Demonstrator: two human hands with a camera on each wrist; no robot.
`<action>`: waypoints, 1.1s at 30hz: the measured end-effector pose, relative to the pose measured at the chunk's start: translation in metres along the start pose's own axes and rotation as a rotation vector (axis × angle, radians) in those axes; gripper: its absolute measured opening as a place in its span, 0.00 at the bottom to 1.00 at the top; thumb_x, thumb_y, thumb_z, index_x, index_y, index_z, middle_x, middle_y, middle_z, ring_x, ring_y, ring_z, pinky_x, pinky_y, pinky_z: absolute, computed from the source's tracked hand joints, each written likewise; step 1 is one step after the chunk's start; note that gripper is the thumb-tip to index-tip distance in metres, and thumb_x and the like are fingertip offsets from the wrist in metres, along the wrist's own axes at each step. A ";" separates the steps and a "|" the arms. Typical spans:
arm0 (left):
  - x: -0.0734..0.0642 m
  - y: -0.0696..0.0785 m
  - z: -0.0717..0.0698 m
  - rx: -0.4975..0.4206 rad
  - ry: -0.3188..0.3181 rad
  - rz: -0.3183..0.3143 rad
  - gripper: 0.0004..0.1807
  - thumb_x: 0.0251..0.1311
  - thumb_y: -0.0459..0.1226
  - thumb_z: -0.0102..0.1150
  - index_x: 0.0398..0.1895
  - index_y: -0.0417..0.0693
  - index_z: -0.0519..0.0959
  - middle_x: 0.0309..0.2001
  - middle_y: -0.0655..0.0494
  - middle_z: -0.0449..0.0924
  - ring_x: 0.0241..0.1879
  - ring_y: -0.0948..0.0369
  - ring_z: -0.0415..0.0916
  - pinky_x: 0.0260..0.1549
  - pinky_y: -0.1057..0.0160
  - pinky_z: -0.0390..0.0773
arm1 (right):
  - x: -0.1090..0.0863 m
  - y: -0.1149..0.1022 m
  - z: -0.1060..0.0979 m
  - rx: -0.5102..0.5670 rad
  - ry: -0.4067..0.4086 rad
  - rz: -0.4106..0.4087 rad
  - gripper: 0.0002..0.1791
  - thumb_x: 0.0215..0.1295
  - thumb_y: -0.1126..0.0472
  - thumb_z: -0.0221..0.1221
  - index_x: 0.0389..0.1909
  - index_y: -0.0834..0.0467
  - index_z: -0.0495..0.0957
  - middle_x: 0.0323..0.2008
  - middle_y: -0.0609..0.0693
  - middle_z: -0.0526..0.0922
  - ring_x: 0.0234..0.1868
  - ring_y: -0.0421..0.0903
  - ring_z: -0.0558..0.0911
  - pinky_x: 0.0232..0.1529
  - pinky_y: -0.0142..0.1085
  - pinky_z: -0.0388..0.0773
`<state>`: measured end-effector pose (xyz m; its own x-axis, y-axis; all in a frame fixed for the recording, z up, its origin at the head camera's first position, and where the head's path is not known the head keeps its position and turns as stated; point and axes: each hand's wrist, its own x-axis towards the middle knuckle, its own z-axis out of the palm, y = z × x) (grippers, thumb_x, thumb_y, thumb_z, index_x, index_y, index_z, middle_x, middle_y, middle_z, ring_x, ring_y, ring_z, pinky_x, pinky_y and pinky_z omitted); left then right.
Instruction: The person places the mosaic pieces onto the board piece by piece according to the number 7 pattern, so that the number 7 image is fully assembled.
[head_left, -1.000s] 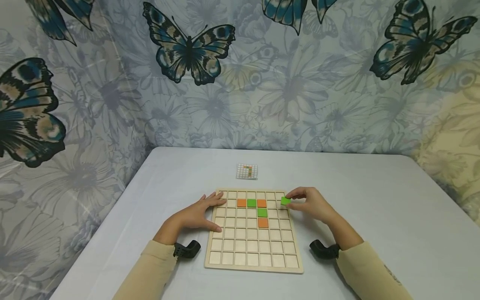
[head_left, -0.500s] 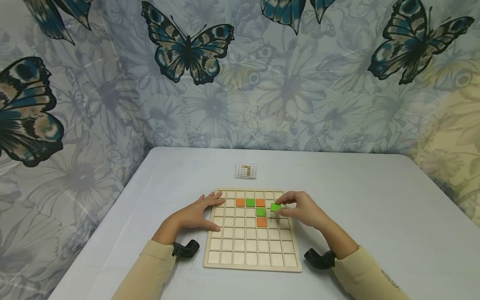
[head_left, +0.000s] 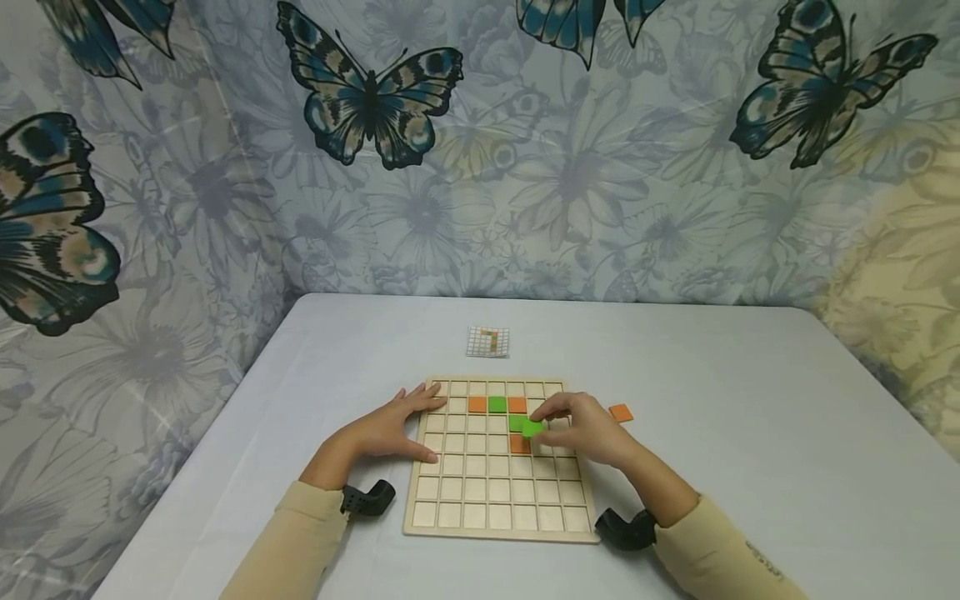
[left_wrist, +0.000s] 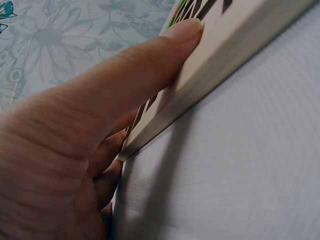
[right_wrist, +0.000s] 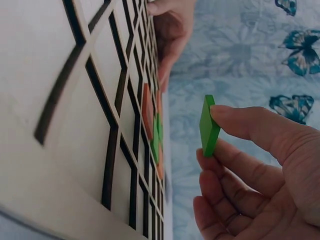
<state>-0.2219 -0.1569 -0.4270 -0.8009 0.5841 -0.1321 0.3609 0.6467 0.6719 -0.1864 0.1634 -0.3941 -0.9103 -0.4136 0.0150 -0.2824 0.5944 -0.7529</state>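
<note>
My right hand pinches a square green tile between thumb and fingers over the wooden grid board. In the right wrist view the held tile is clear of the board. Set in the board's cells are an orange tile, a green tile and another orange one in a row. Below the row's right end sit a green tile, partly covered by the held one, and an orange tile. My left hand rests with spread fingers on the board's left edge; its thumb lies on the frame.
A small card printed with a coloured grid pattern lies behind the board. One loose orange tile is on the white table, right of the board. A butterfly-patterned backdrop stands behind the table.
The right hand has carried the green tile leftward and nearer, from the board's right edge to beside the inlaid column. The loose orange tile has come into sight. My left hand stays put.
</note>
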 end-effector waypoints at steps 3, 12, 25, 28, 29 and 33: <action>0.000 0.000 0.000 0.000 0.004 0.006 0.49 0.39 0.51 0.73 0.69 0.54 0.62 0.75 0.56 0.42 0.75 0.53 0.33 0.72 0.47 0.31 | 0.000 -0.001 0.003 -0.018 -0.011 -0.040 0.12 0.51 0.60 0.67 0.38 0.57 0.82 0.40 0.48 0.82 0.44 0.48 0.78 0.48 0.44 0.77; -0.001 0.001 0.000 -0.010 0.004 0.011 0.49 0.40 0.51 0.73 0.69 0.52 0.62 0.75 0.56 0.42 0.75 0.53 0.33 0.72 0.46 0.30 | -0.002 -0.005 0.013 -0.033 -0.065 -0.095 0.11 0.49 0.62 0.68 0.35 0.59 0.82 0.37 0.47 0.82 0.41 0.44 0.78 0.48 0.37 0.78; -0.001 0.000 0.000 -0.005 0.003 0.016 0.49 0.40 0.51 0.73 0.69 0.53 0.62 0.75 0.56 0.42 0.75 0.53 0.33 0.72 0.46 0.31 | -0.004 -0.003 0.022 -0.074 -0.118 -0.091 0.10 0.47 0.63 0.69 0.33 0.56 0.81 0.36 0.45 0.81 0.37 0.39 0.75 0.38 0.27 0.76; -0.001 0.000 0.000 -0.001 0.005 0.021 0.49 0.40 0.51 0.73 0.69 0.52 0.62 0.75 0.56 0.42 0.75 0.53 0.33 0.72 0.46 0.31 | -0.005 -0.003 0.023 -0.078 -0.129 -0.097 0.10 0.48 0.63 0.69 0.33 0.56 0.81 0.36 0.45 0.80 0.37 0.39 0.76 0.38 0.27 0.76; -0.001 0.000 0.000 0.000 0.005 0.022 0.49 0.40 0.51 0.73 0.69 0.52 0.62 0.75 0.55 0.43 0.75 0.53 0.34 0.72 0.46 0.31 | -0.005 -0.004 0.023 -0.081 -0.133 -0.099 0.10 0.48 0.63 0.69 0.33 0.56 0.81 0.36 0.45 0.80 0.37 0.39 0.76 0.38 0.27 0.77; -0.001 0.001 0.000 -0.003 0.004 0.014 0.49 0.40 0.51 0.73 0.69 0.53 0.62 0.75 0.56 0.43 0.75 0.54 0.34 0.72 0.47 0.31 | -0.005 -0.006 0.024 -0.080 -0.143 -0.106 0.10 0.48 0.64 0.68 0.32 0.57 0.81 0.35 0.46 0.79 0.38 0.39 0.77 0.39 0.28 0.78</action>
<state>-0.2208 -0.1568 -0.4258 -0.7977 0.5910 -0.1199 0.3707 0.6374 0.6755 -0.1727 0.1458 -0.4056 -0.8236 -0.5671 -0.0059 -0.4032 0.5928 -0.6972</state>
